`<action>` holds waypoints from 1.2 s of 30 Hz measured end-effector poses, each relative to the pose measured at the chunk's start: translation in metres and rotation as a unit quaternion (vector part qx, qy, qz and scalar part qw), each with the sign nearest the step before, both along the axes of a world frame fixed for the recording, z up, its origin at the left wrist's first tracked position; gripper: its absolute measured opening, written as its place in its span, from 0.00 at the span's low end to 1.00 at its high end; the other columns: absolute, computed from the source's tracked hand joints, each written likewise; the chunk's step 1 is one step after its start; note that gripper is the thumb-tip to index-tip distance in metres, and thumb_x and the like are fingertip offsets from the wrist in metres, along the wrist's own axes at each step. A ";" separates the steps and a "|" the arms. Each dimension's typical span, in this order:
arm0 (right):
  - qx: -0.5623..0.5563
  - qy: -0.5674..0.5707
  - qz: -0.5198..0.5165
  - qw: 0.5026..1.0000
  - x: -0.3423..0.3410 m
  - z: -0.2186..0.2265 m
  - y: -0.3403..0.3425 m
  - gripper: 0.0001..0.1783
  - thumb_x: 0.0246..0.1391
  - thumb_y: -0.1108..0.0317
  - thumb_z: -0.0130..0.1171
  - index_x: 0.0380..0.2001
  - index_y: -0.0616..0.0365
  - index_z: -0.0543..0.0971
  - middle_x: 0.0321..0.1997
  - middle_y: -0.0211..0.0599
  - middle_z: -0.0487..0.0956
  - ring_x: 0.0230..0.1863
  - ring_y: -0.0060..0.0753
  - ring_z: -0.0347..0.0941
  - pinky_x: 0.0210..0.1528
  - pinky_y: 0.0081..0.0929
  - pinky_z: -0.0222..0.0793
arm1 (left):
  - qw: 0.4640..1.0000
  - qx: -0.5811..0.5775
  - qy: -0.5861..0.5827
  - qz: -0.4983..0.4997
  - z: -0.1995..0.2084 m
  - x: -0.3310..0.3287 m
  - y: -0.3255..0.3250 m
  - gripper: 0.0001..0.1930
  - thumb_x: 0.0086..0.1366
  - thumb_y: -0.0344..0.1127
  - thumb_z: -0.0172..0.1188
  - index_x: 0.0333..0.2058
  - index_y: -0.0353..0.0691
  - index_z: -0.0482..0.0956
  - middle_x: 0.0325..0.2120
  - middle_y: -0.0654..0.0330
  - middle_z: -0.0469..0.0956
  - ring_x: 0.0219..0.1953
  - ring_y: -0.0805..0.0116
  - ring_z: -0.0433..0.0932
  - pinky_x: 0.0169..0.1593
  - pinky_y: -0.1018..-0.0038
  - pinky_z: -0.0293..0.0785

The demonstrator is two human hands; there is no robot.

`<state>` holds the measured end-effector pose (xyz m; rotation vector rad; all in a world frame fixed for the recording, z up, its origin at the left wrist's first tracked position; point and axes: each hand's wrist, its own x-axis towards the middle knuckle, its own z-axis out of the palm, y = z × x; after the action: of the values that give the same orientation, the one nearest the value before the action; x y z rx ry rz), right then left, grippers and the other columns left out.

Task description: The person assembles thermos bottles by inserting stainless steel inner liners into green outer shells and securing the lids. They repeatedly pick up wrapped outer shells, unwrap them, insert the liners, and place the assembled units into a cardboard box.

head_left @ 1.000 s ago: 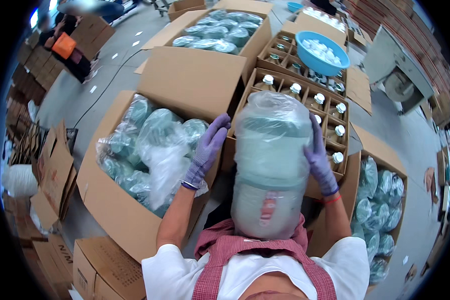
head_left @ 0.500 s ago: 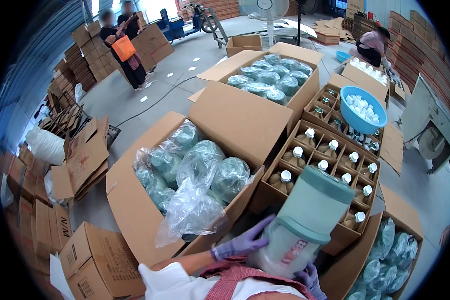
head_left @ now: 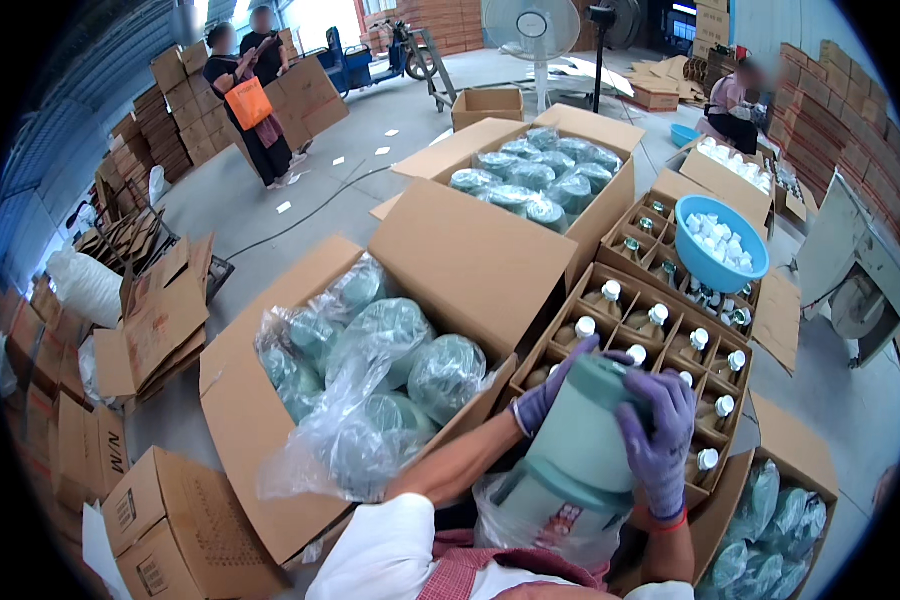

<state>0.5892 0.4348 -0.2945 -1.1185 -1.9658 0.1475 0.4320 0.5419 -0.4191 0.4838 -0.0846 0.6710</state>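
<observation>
Head view: I've got both gloved hands on the pale green jug (head_left: 580, 450), held tilted at chest height, just under the camera. Left hand (head_left: 548, 390) is cupped round the jug's upper far side, fingers wrapped on it. Right hand (head_left: 660, 435) is clamped over the jug's top right, fingers spread down its side. Jug body sits between the two palms, its lower end still in a clear plastic bag (head_left: 530, 510) bunched below my wrists.

Just beyond the hands: divided carton (head_left: 670, 340) of small white-capped bottles. Left of my left forearm: open cardboard box (head_left: 270, 400) of bagged green jugs, loose plastic spilling out. Past the right hand, a blue bowl (head_left: 715, 245) of white caps rests on the divided carton's far end. Second box of bagged jugs (head_left: 540, 185) further out.
</observation>
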 end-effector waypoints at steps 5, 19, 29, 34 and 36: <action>-0.089 0.253 0.065 0.961 0.046 -0.027 0.009 0.12 0.60 0.64 0.50 0.36 0.60 0.79 0.41 0.41 0.79 0.49 0.42 0.73 0.67 0.47 0.57 | 0.906 0.104 0.335 0.236 0.023 -0.011 -0.014 0.31 0.74 0.56 0.42 0.60 0.34 0.70 0.54 0.49 0.74 0.56 0.67 0.73 0.60 0.69 0.71; -0.023 0.554 0.382 0.740 0.023 -0.128 0.068 0.28 0.69 0.54 0.36 0.16 0.52 0.70 0.23 0.33 0.69 0.42 0.40 0.69 0.70 0.62 0.48 | 0.608 0.549 0.417 0.393 0.079 -0.053 -0.065 0.17 0.67 0.43 0.52 0.47 0.35 0.75 0.47 0.49 0.75 0.49 0.51 0.74 0.58 0.60 0.67; -0.216 0.302 0.117 0.921 0.030 -0.042 0.046 0.31 0.69 0.49 0.37 0.28 0.65 0.77 0.43 0.48 0.79 0.53 0.47 0.73 0.63 0.49 0.61 | 0.509 0.440 0.485 0.558 0.051 -0.100 -0.056 0.22 0.58 0.36 0.61 0.52 0.38 0.75 0.46 0.50 0.77 0.51 0.49 0.74 0.59 0.60 0.66; -0.136 0.195 0.198 0.951 0.059 -0.022 0.042 0.31 0.68 0.45 0.38 0.40 0.66 0.77 0.45 0.51 0.79 0.51 0.48 0.74 0.65 0.48 0.60 | 0.103 0.376 0.799 0.459 0.022 -0.223 -0.082 0.40 0.53 0.60 0.66 0.58 0.38 0.71 0.60 0.45 0.65 0.64 0.43 0.59 0.67 0.47 0.48; -0.204 0.398 0.022 0.894 0.048 -0.053 0.048 0.26 0.67 0.50 0.44 0.42 0.65 0.78 0.45 0.47 0.80 0.52 0.43 0.75 0.65 0.40 0.62 | 0.000 0.339 0.876 0.344 0.019 -0.267 -0.118 0.49 0.48 0.68 0.66 0.62 0.40 0.67 0.62 0.45 0.62 0.66 0.42 0.56 0.67 0.43 0.46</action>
<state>0.6368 0.4826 -0.3474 -1.0330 -1.2341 0.9292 0.1648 0.4235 -0.4003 -1.7453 -2.2102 -0.2721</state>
